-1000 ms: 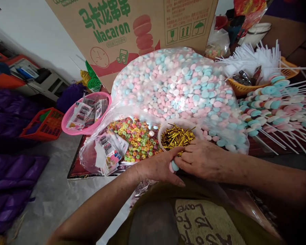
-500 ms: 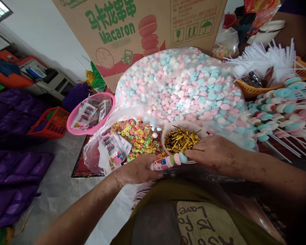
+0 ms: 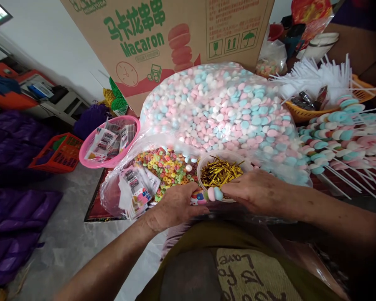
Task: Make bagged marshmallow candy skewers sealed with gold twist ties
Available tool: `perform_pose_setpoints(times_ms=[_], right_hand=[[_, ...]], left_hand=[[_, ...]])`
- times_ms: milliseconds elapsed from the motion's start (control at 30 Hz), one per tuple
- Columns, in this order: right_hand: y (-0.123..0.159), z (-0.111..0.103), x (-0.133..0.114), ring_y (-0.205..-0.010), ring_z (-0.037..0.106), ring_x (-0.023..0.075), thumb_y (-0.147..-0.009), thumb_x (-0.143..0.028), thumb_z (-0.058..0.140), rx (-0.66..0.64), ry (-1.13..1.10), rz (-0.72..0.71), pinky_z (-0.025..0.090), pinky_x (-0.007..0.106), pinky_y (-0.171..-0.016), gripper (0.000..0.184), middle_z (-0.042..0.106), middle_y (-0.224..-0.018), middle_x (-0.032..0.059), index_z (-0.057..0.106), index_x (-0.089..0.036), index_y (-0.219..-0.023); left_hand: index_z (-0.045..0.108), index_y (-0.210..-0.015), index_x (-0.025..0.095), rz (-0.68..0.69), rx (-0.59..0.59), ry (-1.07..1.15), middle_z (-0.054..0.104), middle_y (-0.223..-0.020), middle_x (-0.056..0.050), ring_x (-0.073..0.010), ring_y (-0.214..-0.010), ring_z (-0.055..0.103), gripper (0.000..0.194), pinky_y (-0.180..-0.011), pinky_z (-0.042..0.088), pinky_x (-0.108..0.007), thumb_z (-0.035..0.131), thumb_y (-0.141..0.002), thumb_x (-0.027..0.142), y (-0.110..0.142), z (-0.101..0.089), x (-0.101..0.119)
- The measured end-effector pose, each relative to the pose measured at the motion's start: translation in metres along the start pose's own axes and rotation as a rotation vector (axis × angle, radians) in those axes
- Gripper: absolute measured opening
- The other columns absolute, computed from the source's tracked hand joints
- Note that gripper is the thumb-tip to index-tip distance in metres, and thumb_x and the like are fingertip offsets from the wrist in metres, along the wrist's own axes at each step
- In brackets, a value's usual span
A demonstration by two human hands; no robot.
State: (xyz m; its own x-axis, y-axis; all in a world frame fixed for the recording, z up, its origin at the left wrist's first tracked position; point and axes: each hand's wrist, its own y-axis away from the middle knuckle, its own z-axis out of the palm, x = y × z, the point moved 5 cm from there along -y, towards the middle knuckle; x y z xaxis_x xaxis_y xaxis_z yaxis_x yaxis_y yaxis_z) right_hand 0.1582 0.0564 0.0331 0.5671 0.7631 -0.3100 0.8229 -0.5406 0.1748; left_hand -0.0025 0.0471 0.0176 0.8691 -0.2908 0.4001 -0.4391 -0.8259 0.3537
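Handling a candy stack [image 3: 211, 195] just in front of the body seems to be the work here, and I read the step as wrapping it or finishing off one end. Take the stack as the centre of a dial, with twelve o'clock straight ahead. The left hand [image 3: 178, 205] lies at nine o'clock, its fingers curled nearly closed around the stretch covered by a printed wrapper [image 3: 199, 198]. The right hand [image 3: 263, 192] comes in from three o'clock, its fingers drawn together at the blue end; what sits between them is hidden, so I cannot tell whether they grip anything there.

At one o'clock, just beside the stack, is a tub [image 3: 201, 180] of gold strips [image 3: 221, 171]. Ring candies [image 3: 171, 167] lie toward ten o'clock and loose printed cards [image 3: 134, 190] at nine, over the tabletop [image 3: 95, 202]. Made-up sticks [image 3: 338, 142] of similar sweets lie well apart, between two and three o'clock.

As I judge it, the next move calls for the left hand to keep the wrapper snug while the right works the blue end lightly; too hard a pinch could dent the soft-looking sweets.
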Motion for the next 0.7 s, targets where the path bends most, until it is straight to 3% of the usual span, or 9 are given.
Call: perform_pose_setpoints(times_ms=[100, 200, 300, 400, 567, 700], right_hand=[[0.006, -0.001, 0.001, -0.059, 0.051, 0.0143, -0.080, -0.008, 0.045, 0.007, -0.068, -0.059, 0.019, 0.027, -0.053, 0.020, 0.066, -0.073, 0.0051, 0.062, -0.018, -0.086], [0.009, 0.001, -0.002, -0.057, 0.050, 0.0131, -0.083, -0.010, 0.044, -0.026, -0.149, -0.059, 0.021, 0.027, -0.053, 0.018, 0.064, -0.070, 0.0046, 0.060, -0.017, -0.085], [0.010, -0.001, -0.003, -0.053, 0.043, 0.0107, -0.088, -0.017, 0.040, -0.008, -0.237, -0.025, 0.022, 0.026, -0.052, 0.021, 0.055, -0.060, 0.0015, 0.053, -0.017, -0.072], [0.012, -0.002, 0.000, -0.053, 0.039, 0.0094, -0.093, -0.027, 0.036, 0.006, -0.347, 0.037, 0.022, 0.025, -0.052, 0.030, 0.048, -0.058, -0.0012, 0.045, -0.017, -0.066], [0.008, -0.002, -0.003, -0.057, 0.041, 0.0091, -0.096, -0.039, 0.032, -0.046, -0.533, 0.032, 0.027, 0.022, -0.054, 0.039, 0.049, -0.063, -0.0018, 0.044, -0.017, -0.066], [-0.001, -0.001, -0.006, -0.056, 0.044, 0.0109, -0.091, -0.021, 0.039, 0.010, -0.225, 0.050, 0.022, 0.025, -0.054, 0.024, 0.056, -0.064, 0.0015, 0.053, -0.016, -0.072]], left_hand=[[0.062, -0.093, 0.020, 0.053, 0.087, -0.139, 0.069, -0.084, -0.001, -0.0192, -0.077, 0.063, 0.028, -0.063, 0.040, -0.026, 0.058, -0.082, 0.047, 0.004, -0.004, 0.000], [0.060, -0.080, 0.018, 0.208, 0.348, -0.423, 0.066, -0.074, -0.003, -0.0198, -0.070, 0.060, 0.006, -0.060, 0.036, -0.030, 0.057, -0.081, 0.023, 0.009, -0.009, 0.009], [0.056, -0.072, 0.018, 0.334, 0.656, -0.599, 0.059, -0.062, -0.002, -0.0193, -0.059, 0.053, 0.015, -0.058, 0.033, -0.032, 0.048, -0.083, 0.012, 0.017, -0.016, 0.017], [0.053, -0.070, 0.018, 0.387, 0.847, -0.686, 0.054, -0.057, -0.001, -0.0178, -0.055, 0.047, 0.020, -0.059, 0.032, -0.033, 0.045, -0.085, 0.009, 0.024, -0.021, 0.021], [0.052, -0.072, 0.017, 0.461, 0.918, -0.676, 0.053, -0.057, 0.000, -0.0166, -0.055, 0.046, 0.017, -0.058, 0.033, -0.032, 0.046, -0.085, 0.009, 0.025, -0.017, 0.026], [0.054, -0.073, 0.017, 0.373, 0.803, -0.552, 0.057, -0.059, -0.001, -0.0180, -0.056, 0.051, 0.009, -0.056, 0.034, -0.031, 0.052, -0.082, 0.015, 0.014, -0.009, 0.023]])
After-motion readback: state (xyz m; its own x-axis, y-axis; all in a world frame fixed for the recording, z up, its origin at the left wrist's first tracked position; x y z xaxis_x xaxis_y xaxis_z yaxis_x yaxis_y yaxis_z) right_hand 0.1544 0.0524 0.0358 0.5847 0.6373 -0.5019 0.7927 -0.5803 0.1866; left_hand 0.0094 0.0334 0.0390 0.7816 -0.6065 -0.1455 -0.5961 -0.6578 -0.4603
